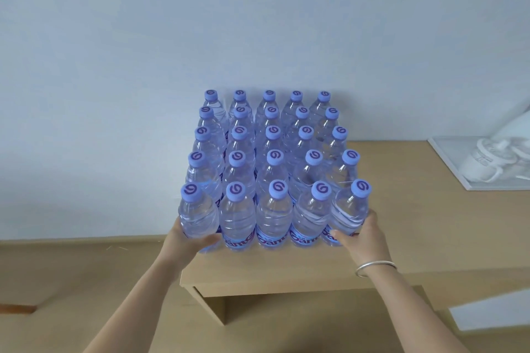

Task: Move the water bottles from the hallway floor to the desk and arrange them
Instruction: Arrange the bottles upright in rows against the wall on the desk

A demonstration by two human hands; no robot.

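Several clear water bottles (272,169) with blue caps stand upright in tight rows on the left end of the wooden desk (401,232), against the wall. My left hand (190,241) grips the front-left bottle (198,215) from its outer side. My right hand (360,233) grips the front-right bottle (351,210) from its outer side; a silver bangle sits on that wrist. Both hands flank the front row near the desk's front edge.
A white tray (450,165) holding white objects lies at the desk's right rear. The wall stands directly behind the bottles. The wooden floor (71,281) lies to the left, below the desk's left edge. A white sheet shows at lower right.
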